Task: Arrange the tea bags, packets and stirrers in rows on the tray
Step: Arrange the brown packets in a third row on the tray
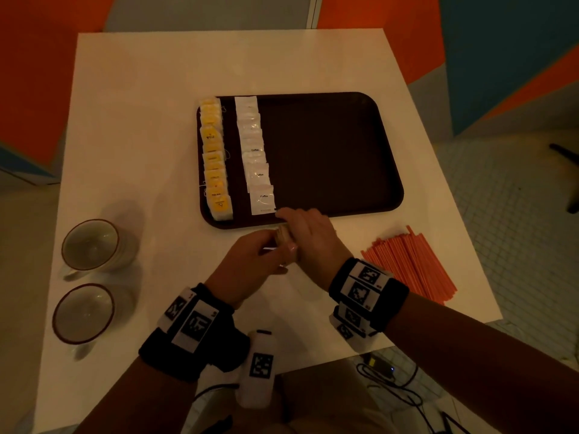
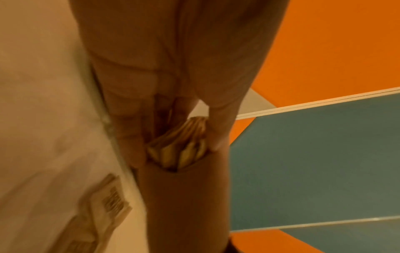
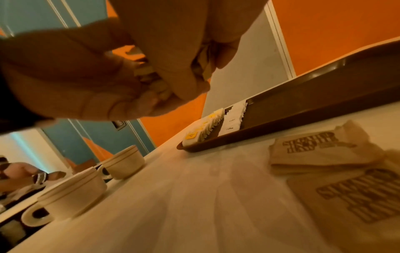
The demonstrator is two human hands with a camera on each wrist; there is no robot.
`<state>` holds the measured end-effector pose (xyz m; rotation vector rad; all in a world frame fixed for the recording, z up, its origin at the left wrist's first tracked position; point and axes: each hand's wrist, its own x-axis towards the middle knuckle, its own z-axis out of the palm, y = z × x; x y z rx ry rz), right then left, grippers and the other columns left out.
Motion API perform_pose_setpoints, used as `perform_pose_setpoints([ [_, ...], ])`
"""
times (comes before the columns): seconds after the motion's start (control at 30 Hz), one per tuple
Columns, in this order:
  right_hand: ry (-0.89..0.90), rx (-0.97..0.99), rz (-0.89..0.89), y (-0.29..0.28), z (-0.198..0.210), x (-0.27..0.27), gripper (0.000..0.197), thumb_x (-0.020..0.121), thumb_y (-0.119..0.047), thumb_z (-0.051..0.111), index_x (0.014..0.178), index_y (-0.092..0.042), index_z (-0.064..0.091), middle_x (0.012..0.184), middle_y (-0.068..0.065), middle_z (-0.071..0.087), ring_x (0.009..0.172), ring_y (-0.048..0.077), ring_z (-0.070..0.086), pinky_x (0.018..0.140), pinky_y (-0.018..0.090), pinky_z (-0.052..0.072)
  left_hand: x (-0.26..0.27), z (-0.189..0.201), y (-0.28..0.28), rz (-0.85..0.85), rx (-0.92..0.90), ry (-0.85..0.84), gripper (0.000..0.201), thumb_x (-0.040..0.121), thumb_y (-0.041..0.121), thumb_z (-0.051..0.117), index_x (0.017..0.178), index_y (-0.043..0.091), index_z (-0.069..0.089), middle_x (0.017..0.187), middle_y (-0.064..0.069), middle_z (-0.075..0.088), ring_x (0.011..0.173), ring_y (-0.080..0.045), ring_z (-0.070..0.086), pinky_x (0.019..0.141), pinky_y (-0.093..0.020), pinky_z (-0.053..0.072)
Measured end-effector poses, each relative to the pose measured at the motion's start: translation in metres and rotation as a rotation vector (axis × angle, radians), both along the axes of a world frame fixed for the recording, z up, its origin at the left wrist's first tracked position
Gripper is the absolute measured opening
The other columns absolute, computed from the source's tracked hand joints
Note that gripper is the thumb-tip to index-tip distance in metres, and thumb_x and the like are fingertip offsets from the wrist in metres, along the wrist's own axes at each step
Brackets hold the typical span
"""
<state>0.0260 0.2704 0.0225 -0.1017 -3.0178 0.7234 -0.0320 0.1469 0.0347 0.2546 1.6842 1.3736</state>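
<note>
- Dark tray (image 1: 329,158) on a white table (image 1: 150,120), long side running left to right.
- Along the tray's left edge, a row of yellow tea bags (image 1: 214,158), overlapped like shingles; about ten, exact count unclear where they overlap.
- Just right of them, a second row of white coffee packets (image 1: 256,155), also overlapped; roughly eight, three showing the word "Coffee".
- Rest of the tray floor bare and dark.
- Left hand (image 1: 255,261) and right hand (image 1: 305,233) together just in front of the tray's near rim, both closed round one small stack of brown packets (image 1: 283,236).
- In the left wrist view, stack (image 2: 179,147) pinched edge-on between thumb and fingers, several packets thick; number too blurred to count.
- In the right wrist view, right fingers (image 3: 184,71) curled over the same stack (image 3: 151,75), left hand gripping from below.
- More brown packets lying flat on the table under the hands: at least two with dark printed lettering (image 3: 314,147), possibly a third layer beneath.
- Orange stirrers (image 1: 410,264) in one loose bundle on the table, right of the hands, off the tray; dozens, too many to count.
- Two empty cups (image 1: 91,245), brown-rimmed, at the table's left, one behind the other, well apart from the tray.
</note>
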Motion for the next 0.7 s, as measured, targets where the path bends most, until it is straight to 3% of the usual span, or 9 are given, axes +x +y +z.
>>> perform_pose_setpoints([
  [0.13, 0.034, 0.071, 0.101, -0.004, -0.001, 0.001, 0.079, 0.063, -0.012, 0.079, 0.128, -0.012, 0.033, 0.099, 0.01, 0.064, 0.084, 0.028, 0.06, 0.072, 0.037, 0.048, -0.009, -0.005, -0.004, -0.047, -0.052, -0.013, 0.028, 0.086, 0.017, 0.059, 0.112, 0.011, 0.058, 0.108, -0.007, 0.064, 0.095, -0.021, 0.065, 0.077, -0.03, 0.057],
  [0.33, -0.111, 0.096, 0.18, -0.001, -0.002, -0.01, 0.079, 0.075, -0.016, 0.069, 0.139, -0.018, 0.023, 0.113, 0.012, 0.055, 0.097, 0.028, 0.052, 0.081, 0.037, 0.047, -0.006, -0.013, -0.005, 0.112, -0.01, -0.03, 0.02, 0.082, 0.012, 0.061, 0.102, 0.013, 0.063, 0.094, -0.01, 0.069, 0.087, -0.025, 0.068, 0.075, -0.032, 0.058],
  [0.43, -0.238, -0.108, 0.127, 0.003, 0.007, -0.018, 0.08, 0.082, -0.014, 0.063, 0.144, -0.023, 0.014, 0.126, 0.01, 0.04, 0.101, 0.018, 0.045, 0.086, 0.027, 0.044, -0.009, -0.014, -0.002, 0.143, 0.004, -0.015, 0.023, 0.08, 0.013, 0.063, 0.103, 0.013, 0.064, 0.097, -0.01, 0.069, 0.088, -0.026, 0.068, 0.078, -0.038, 0.058],
  [0.5, -0.326, -0.259, 0.075, 0.01, 0.012, -0.018, 0.095, 0.075, -0.006, 0.069, 0.144, -0.03, 0.007, 0.134, 0.006, 0.028, 0.104, 0.01, 0.039, 0.089, 0.025, 0.047, -0.012, -0.016, -0.002, 0.156, 0.005, -0.009, 0.027, 0.08, 0.011, 0.062, 0.106, 0.012, 0.064, 0.102, -0.01, 0.069, 0.091, -0.027, 0.067, 0.078, -0.04, 0.058],
  [0.57, -0.369, -0.467, 0.009, 0.019, 0.014, -0.014, 0.107, 0.069, -0.004, 0.074, 0.142, -0.036, 0.002, 0.136, 0.0, 0.025, 0.113, 0.007, 0.038, 0.093, 0.025, 0.047, -0.016, -0.016, -0.002, 0.16, 0.004, -0.016, 0.026, 0.08, 0.007, 0.06, 0.105, 0.014, 0.065, 0.105, -0.009, 0.068, 0.092, -0.026, 0.067, 0.075, -0.037, 0.058],
  [0.63, -0.398, -0.736, -0.134, 0.027, 0.015, -0.008, 0.092, 0.077, -0.01, 0.07, 0.141, -0.037, 0.009, 0.129, -0.007, 0.038, 0.115, 0.011, 0.047, 0.093, 0.032, 0.051, -0.021, -0.014, 0.0, 0.136, 0.013, -0.015, 0.022, 0.081, 0.008, 0.061, 0.097, 0.022, 0.065, 0.103, -0.006, 0.068, 0.09, -0.022, 0.067, 0.073, -0.032, 0.057],
  [0.7, -0.404, -0.94, -0.311, 0.031, 0.014, -0.006, 0.055, 0.089, -0.023, 0.055, 0.136, -0.036, 0.028, 0.12, -0.005, 0.051, 0.108, 0.019, 0.056, 0.089, 0.045, 0.053, -0.029, -0.011, 0.005, 0.093, 0.021, -0.003, 0.02, 0.081, 0.01, 0.063, 0.094, 0.025, 0.064, 0.101, -0.005, 0.067, 0.089, -0.019, 0.066, 0.071, -0.028, 0.057],
])
